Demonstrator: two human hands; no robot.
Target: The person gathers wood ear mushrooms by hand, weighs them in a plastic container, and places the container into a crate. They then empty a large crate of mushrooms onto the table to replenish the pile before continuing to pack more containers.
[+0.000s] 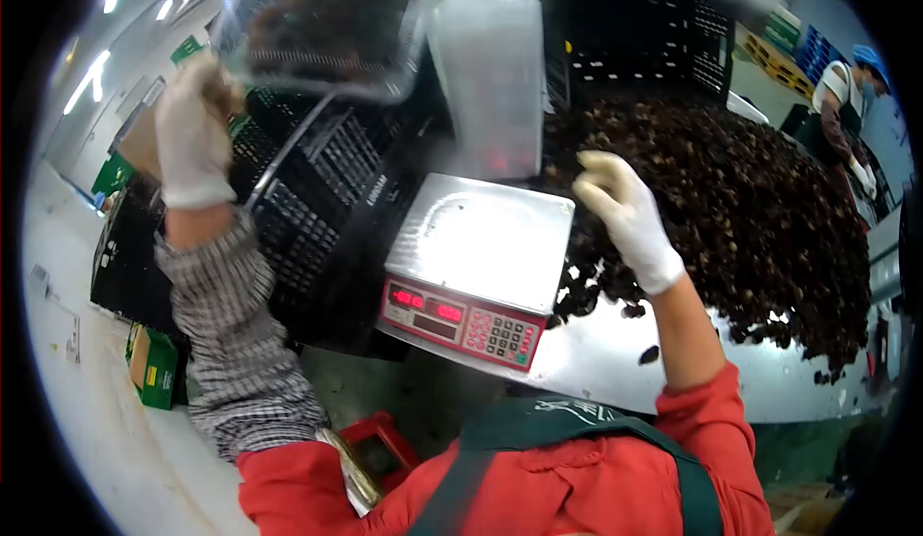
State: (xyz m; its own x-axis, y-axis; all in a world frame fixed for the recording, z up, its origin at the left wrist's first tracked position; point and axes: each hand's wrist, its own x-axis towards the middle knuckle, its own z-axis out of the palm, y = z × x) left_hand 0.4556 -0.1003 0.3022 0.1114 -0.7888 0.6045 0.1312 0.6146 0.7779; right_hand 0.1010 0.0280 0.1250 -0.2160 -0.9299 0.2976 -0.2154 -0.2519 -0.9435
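My left hand point(195, 132), in a white glove, grips the near left corner of a clear plastic tray point(409, 79). Dark brown pieces point(327, 17) fill this tray, blurred and seen through the plastic. My right hand point(623, 214), also gloved, hovers just right of the scale with thumb and forefinger apart and nothing visible between them. The digital scale point(481, 238) has a bare metal plate and red lit digits. Behind it stands a tall stack of clear trays point(490, 79). Near my right hand lies a heap of small dark pieces, perhaps dried mushrooms point(711, 190).
A black crate point(327, 171) sits left of the scale, below the lifted tray. Another black crate point(639, 31) tips over the heap at the back. The metal table point(606, 353) shows along the front. A co-worker point(846, 103) stands at the far right.
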